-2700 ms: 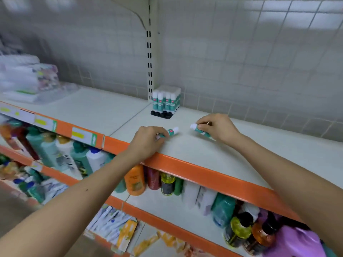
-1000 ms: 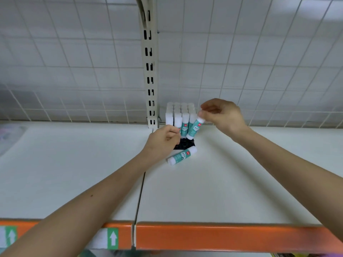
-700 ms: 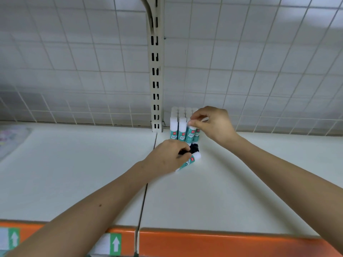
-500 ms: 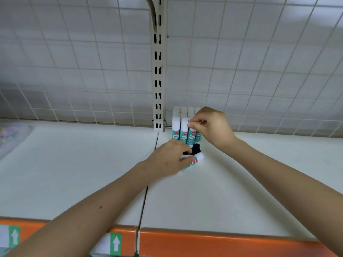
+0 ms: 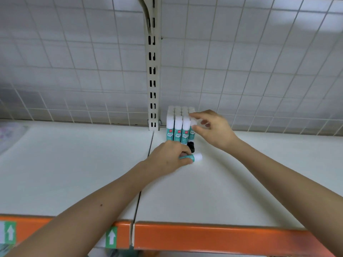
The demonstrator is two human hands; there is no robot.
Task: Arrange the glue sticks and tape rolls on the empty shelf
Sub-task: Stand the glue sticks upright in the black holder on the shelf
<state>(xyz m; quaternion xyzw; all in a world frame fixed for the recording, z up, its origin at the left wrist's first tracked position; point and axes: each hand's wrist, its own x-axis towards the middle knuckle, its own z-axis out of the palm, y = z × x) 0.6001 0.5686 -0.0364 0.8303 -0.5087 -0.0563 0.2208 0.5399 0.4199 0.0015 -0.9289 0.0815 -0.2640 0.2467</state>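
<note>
A block of upright glue sticks (image 5: 177,127), teal with white caps, stands at the back of the white shelf (image 5: 241,182) beside the upright post. My right hand (image 5: 213,128) pinches the white cap of the front right glue stick (image 5: 192,133), which stands against the block on its black base. My left hand (image 5: 167,158) grips another glue stick (image 5: 194,158) lying on the shelf just in front of the block, its white cap pointing right. No tape rolls are in view.
A slotted metal post (image 5: 153,71) rises behind the block against a white wire grid back panel (image 5: 259,71). The shelf's orange front edge (image 5: 204,236) carries green arrow labels. A blurred wrapped package (image 5: 7,132) lies at the far left.
My right hand has brought its tilted glue stick down upright against the block's front right corner. My left hand has closed round the stick lying on the shelf. The camera moved closer.
</note>
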